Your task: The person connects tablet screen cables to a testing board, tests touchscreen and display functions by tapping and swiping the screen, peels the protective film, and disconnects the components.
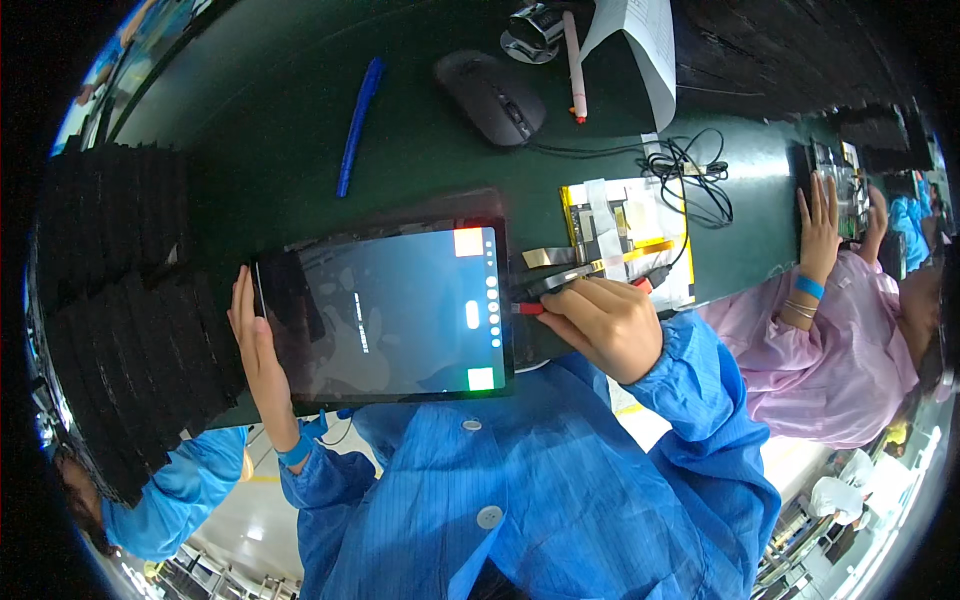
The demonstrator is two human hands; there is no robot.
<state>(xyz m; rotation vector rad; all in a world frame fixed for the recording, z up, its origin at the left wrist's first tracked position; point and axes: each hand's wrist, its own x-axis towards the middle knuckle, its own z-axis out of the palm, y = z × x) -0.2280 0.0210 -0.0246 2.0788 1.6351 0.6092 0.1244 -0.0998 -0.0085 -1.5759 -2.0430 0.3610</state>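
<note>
A tablet (390,330) with its screen lit lies before me, a white square in one corner of its display and a green one in another. Along its left edge rests my left hand (262,365), fingers stretched out straight and touching the side. My right hand (610,325) is closed in a pinch by the tablet's right edge, holding a small red plug (530,308) against that edge. Just beyond those fingers is a bare circuit board (615,225) with yellow tape and a flat ribbon. A black cable (685,230) runs to it from a loose coil.
A black mouse (490,98), a blue pen (360,125) and a pink pen (575,70) lie on the dark green table (270,150). Stacked black pads (120,290) stand at left. A co-worker in a pink sleeve (810,360) sits at right, another in blue (185,490) at lower left.
</note>
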